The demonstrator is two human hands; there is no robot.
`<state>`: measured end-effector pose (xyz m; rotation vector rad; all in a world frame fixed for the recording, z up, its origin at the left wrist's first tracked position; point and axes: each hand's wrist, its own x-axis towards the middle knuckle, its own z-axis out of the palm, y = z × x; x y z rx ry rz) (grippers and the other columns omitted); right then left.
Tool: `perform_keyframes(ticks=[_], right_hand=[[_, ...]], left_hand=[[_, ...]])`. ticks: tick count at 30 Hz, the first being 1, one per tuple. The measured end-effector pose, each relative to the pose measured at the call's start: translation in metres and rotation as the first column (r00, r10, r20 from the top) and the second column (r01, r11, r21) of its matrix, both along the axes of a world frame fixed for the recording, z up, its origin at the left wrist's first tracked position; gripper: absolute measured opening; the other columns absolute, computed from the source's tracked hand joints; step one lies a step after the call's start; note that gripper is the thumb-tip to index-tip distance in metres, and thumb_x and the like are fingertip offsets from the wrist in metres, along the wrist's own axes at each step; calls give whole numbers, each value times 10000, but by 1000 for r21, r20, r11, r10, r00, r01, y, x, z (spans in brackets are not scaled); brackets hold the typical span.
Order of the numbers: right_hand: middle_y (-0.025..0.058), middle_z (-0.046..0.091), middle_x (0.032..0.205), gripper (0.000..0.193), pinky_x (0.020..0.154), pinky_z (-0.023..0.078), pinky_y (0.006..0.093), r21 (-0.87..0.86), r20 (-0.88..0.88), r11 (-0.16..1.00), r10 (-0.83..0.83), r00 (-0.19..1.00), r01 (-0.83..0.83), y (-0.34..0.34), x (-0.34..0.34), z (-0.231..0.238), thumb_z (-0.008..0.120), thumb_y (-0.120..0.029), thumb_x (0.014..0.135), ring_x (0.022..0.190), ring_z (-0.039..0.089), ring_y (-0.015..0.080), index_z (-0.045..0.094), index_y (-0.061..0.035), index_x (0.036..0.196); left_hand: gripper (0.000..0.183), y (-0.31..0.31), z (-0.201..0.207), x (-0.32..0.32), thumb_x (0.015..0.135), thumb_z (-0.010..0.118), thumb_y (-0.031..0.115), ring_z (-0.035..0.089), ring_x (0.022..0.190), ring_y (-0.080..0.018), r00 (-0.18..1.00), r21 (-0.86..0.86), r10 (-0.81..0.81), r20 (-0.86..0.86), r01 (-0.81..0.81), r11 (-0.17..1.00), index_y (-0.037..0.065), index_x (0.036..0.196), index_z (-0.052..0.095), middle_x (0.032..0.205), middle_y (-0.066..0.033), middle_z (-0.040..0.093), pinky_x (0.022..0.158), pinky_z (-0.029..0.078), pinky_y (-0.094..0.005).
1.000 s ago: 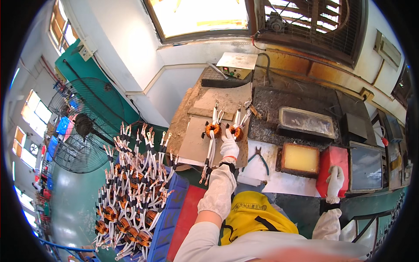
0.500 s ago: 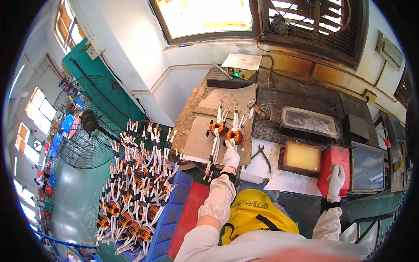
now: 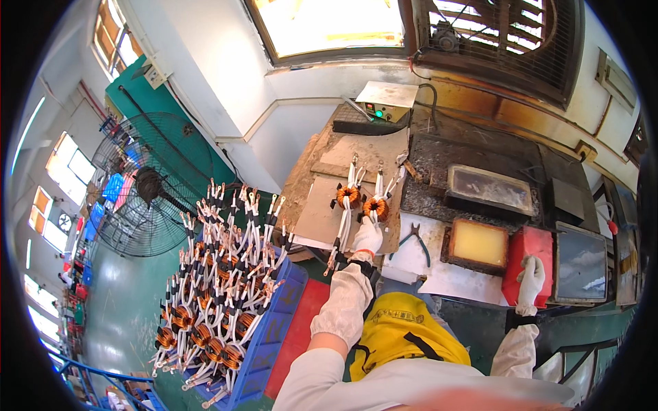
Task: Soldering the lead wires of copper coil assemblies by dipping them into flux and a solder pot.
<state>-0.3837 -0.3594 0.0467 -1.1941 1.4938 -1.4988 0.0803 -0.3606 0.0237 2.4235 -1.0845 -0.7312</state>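
Observation:
Two ring-shaped copper coils with white leads lie side by side on a brown board point(image 3: 319, 209). My gloved left hand point(image 3: 368, 236) is closed at the lower side of the right coil point(image 3: 376, 208), around its white leads, which the glove mostly hides. The left coil point(image 3: 348, 197) lies free beside it, its leads running down toward the board's near edge. Over the red box point(image 3: 515, 255) at the right, my gloved right hand point(image 3: 531, 277) is held with its fingers curled in. Whatever they may hold is too small to make out.
A blue crate point(image 3: 271, 335) heaped with similar coils point(image 3: 212, 349) stands at the left, before a large fan point(image 3: 147, 185). Pliers point(image 3: 415, 241) lie on white paper. Behind are a yellowish-filled tray point(image 3: 478, 245), a framed grey tray point(image 3: 490, 190) and a control box point(image 3: 384, 109).
The whole scene has shifted slightly to the right in view. My left fingers have slid a little on the right coil's near side; my right hand stays by the red box.

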Motion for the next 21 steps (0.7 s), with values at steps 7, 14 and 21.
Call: perform_keyframes(ticks=[7, 14, 21], right_hand=[[24, 603, 814, 222, 425, 339, 197, -15, 33, 998, 56, 998, -56, -4, -5, -11, 491, -205, 1008, 470, 426, 29, 611, -18, 1016], [30, 605, 820, 245, 435, 341, 195, -42, 18, 996, 83, 996, -82, -8, -8, -12, 492, -225, 1012, 475, 425, 26, 616, -14, 1024], [36, 626, 848, 253, 450, 349, 197, -68, -25, 994, 83, 996, -85, -13, -10, -19, 491, -221, 1011, 484, 421, 28, 621, -5, 1033]], left_hand=[[376, 37, 15, 9, 871, 594, 318, 616, 995, -391, 951, -206, -88, 295, 154, 966, 98, 1156, 488, 1115, -192, 610, 827, 501, -512], [420, 136, 18, 31, 890, 577, 313, 610, 1036, -367, 949, -357, -95, 300, 204, 912, 82, 1240, 556, 1138, -170, 617, 883, 496, -453], [346, 213, 40, 29, 913, 559, 277, 618, 1045, -355, 990, -358, 19, 139, 32, 933, 85, 1199, 595, 1128, -174, 640, 898, 495, -449]])
